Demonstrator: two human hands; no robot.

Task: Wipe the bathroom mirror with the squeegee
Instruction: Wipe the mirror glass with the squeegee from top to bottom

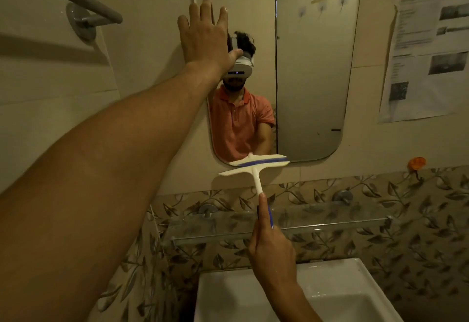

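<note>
The left hand (203, 37) is spread flat, fingers splayed, pressed against the upper left edge of the mirror (312, 72), grasping nothing. Lower and to the right, the right hand (272, 250) grips the squeegee (253, 169) by its handle, blade against the mirror's bottom edge, above the sink (330, 278).

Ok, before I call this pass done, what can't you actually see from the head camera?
- Mirror: top edge cut off by the frame; left hand hides part of its upper left.
- Streaks or wetness on the glass: too dim to tell.
- Squeegee blade contact with the glass: unclear.
- Wall papers: print too blurred to read.
</note>
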